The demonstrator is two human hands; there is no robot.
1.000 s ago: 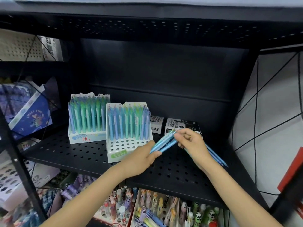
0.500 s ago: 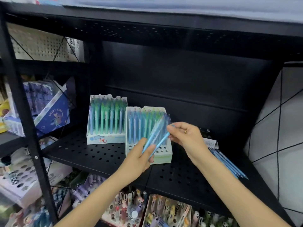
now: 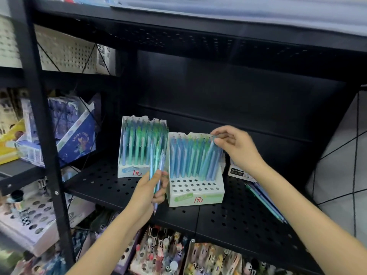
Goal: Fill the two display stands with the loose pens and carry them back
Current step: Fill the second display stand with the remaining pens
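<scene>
Two white display stands sit side by side on the black perforated shelf (image 3: 228, 219). The left stand (image 3: 131, 172) is packed with blue and green pens. The right stand (image 3: 195, 197) has pens in its back rows and bare holes along the front. My left hand (image 3: 148, 192) grips a small bunch of blue pens (image 3: 157, 167) upright, just left of the right stand. My right hand (image 3: 235, 145) pinches the top of one slanted blue pen (image 3: 208, 161) whose tip is down in the right stand's right side. Several loose pens (image 3: 266, 201) lie on the shelf at the right.
Small black-and-white boxes (image 3: 237, 172) sit behind the loose pens. A black upright post (image 3: 41, 124) stands at the left, with a blue box (image 3: 75, 135) beyond it. Trays of novelty pens (image 3: 164, 255) fill the shelf below.
The bunch has split: my left hand now holds it upright and farther left. My right hand took one pen up and right, and its tip now stands in the right stand.
</scene>
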